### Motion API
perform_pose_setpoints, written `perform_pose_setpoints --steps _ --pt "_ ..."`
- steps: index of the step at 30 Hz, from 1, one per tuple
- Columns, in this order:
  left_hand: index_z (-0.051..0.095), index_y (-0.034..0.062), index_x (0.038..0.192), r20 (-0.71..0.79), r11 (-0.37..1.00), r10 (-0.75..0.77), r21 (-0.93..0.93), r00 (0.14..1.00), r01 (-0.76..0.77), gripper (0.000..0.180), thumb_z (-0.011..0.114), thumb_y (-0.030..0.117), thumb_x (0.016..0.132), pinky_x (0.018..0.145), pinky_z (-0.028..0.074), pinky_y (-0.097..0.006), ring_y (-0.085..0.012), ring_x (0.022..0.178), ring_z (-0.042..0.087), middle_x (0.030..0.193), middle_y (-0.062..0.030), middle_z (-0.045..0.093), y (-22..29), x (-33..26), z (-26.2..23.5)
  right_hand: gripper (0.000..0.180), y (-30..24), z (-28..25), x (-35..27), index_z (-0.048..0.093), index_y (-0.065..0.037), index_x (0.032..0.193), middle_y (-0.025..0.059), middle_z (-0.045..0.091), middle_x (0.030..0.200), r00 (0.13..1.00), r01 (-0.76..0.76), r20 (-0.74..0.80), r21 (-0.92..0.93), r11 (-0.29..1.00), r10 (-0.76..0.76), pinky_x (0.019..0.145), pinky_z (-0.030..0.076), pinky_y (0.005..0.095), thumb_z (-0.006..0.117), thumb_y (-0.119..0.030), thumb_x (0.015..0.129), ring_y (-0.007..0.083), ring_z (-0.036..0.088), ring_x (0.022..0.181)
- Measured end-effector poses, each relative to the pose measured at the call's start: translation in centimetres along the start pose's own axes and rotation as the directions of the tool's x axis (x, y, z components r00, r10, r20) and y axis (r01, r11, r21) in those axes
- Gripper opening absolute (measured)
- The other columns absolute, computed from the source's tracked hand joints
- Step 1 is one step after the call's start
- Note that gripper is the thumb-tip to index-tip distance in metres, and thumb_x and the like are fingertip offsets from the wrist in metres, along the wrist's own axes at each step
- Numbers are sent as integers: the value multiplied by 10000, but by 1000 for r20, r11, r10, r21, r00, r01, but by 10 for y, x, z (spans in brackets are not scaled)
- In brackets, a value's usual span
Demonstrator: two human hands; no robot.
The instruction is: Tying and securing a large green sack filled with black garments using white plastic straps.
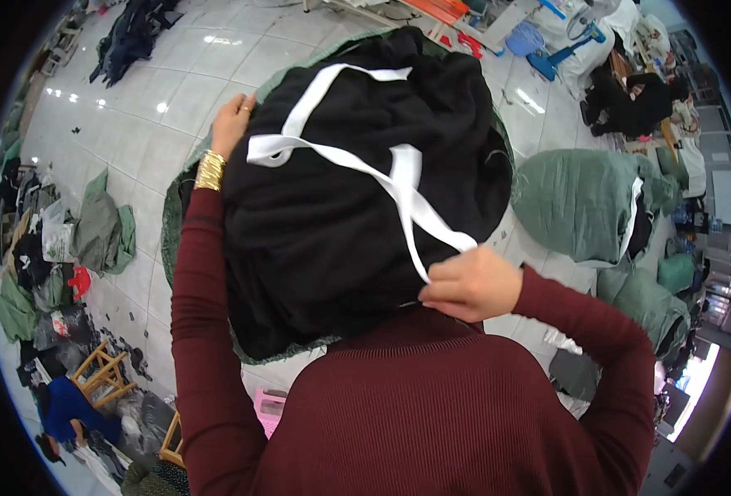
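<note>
A large bundle of black cloth [341,215] bulges up in front of me out of a green woven sack [169,236], whose rim shows around its edges. A long white fabric strip [365,168] lies folded and crossed over the cloth. My right hand [475,283], at the near right of the bundle, pinches the strip's near end, where two strands meet at the fingers. At the far left side, my left hand [231,124] has its fingers curled at the sack's edge against the cloth; the fingertips are partly hidden. A gold bracelet [210,170] circles my left wrist.
Another stuffed green sack [576,202] stands close on the right, with more green bundles [647,302] behind it. Dark cloth [134,37] lies on the tiled floor at far left. Piled fabrics and a wooden stool [101,370] line the left. Other people [634,99] sit farther off.
</note>
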State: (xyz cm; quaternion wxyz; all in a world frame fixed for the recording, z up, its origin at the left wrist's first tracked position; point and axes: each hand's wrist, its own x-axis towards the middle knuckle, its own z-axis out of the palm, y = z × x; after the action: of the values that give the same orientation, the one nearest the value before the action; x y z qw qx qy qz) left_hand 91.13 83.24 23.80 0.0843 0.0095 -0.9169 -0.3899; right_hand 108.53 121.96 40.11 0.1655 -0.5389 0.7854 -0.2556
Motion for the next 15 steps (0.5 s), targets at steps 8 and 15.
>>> perform_pose_setpoints --steps 8,15 --pt "532 0 811 88 998 -17 -56 996 22 419 448 408 857 601 396 -325 -247 612 474 689 -172 545 -5 20 -1 235 3 102 -33 519 -91 927 67 575 802 939 -285 159 -142 948 306 563 478 349 566 -234 746 230 594 698" --pt "524 -25 777 2 989 115 92 993 -115 399 438 352 873 595 388 -390 -344 615 489 704 -226 526 -14 22 8 186 -1 116 -50 501 -125 982 52 539 851 997 -31 67 -241 970 48 655 487 350 431 -148 812 219 581 778"
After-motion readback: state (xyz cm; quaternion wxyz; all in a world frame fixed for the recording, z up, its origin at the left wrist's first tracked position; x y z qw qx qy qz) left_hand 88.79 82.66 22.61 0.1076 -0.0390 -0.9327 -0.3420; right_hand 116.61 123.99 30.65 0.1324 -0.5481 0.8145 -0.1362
